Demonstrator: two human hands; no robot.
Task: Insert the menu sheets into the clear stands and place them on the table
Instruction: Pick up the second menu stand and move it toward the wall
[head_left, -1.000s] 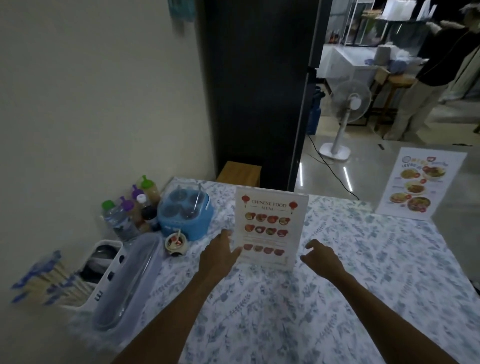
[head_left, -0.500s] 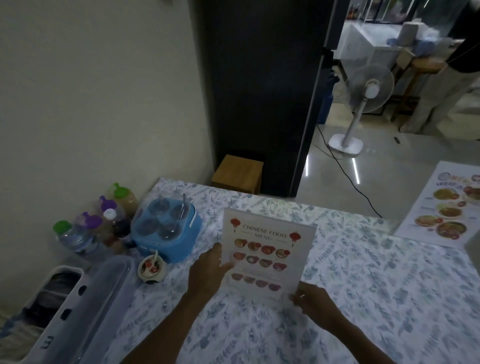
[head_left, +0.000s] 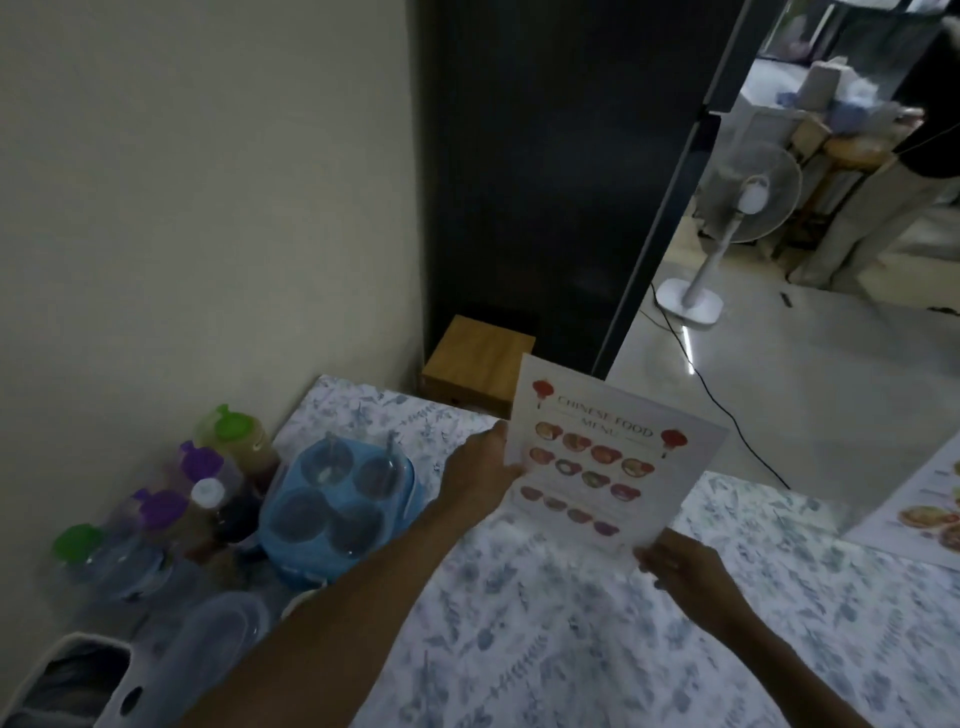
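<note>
A white "Chinese Food Menu" stand (head_left: 602, 457) with red lanterns and rows of dish photos is held tilted above the floral tablecloth (head_left: 571, 623). My left hand (head_left: 480, 475) grips its left edge. My right hand (head_left: 680, 566) pinches its lower right corner. Whether its base touches the table is hidden by the sheet. A second menu stand (head_left: 930, 504) with dish photos is at the table's far right edge, partly cut off.
Sauce bottles (head_left: 208, 483) with green and purple caps and a blue condiment caddy (head_left: 337, 499) crowd the table's left side by the wall. A clear lidded box (head_left: 208, 639) lies near me. A wooden stool (head_left: 480, 364), a fan (head_left: 748, 197) and a person (head_left: 898, 171) stand beyond.
Both hands took hold of the menu stand, which stood on the table, and raised it up and away from me, tilting it. The view shifted left and down.
</note>
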